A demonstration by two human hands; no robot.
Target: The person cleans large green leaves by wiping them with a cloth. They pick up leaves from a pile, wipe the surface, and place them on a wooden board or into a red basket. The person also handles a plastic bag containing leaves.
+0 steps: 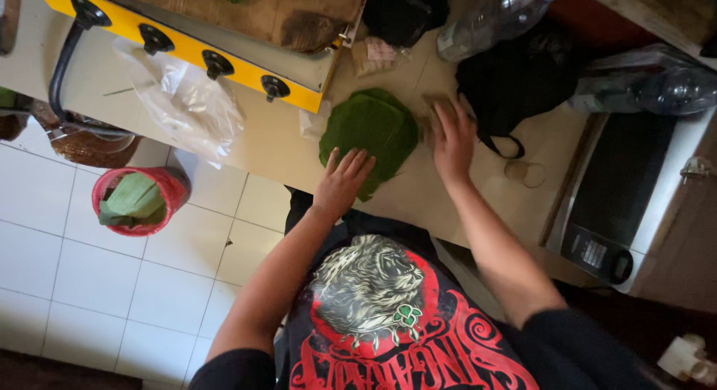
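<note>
The leaves [370, 132] lie as a round green stack at the centre of the frame, flat on the counter [276, 140] and close to its near edge. The left hand [342, 182] rests on the stack's lower rim, fingers spread and gripping nothing. The right hand [451, 140] is open too, just right of the stack and a little blurred — whether it touches the leaves I cannot tell.

The risk is the edge: a push from the left hand could slide the stack off onto the tiled floor, where a red bin [140, 200] of leaf scraps stands at the left. A wide sweep by the right hand could catch the black bag [515, 84] strap (upper right) — or knock the plastic bottle [493, 17] above it.
</note>
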